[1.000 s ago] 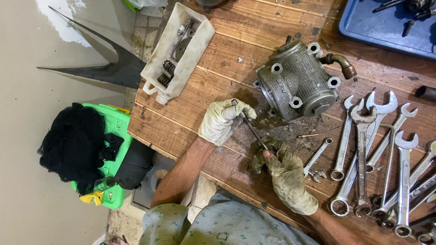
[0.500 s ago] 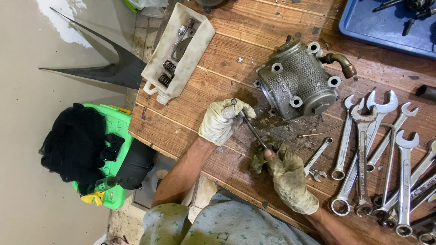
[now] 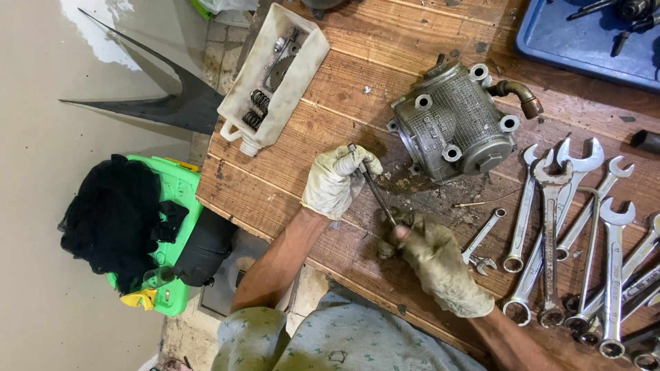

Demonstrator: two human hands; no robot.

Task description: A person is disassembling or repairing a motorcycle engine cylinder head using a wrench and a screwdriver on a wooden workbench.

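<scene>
Centre of frame: gloved left hand (image 3: 337, 180) and right hand (image 3: 440, 264) each pinch an end of a thin metal rod (image 3: 375, 187), apparently over debris. Upper right, a metal housing (image 3: 450, 124); lower right, spanners (image 3: 584, 233); upper left, a plastic tub (image 3: 275, 75).

Bare wooden bench (image 3: 275, 178) lies open left of the left hand (image 3: 335, 180), up to the white tray (image 3: 275, 75). The metal housing (image 3: 450, 124) blocks just beyond both hands, and spanners (image 3: 570, 233) crowd the bench beside the right hand (image 3: 440, 264)
</scene>
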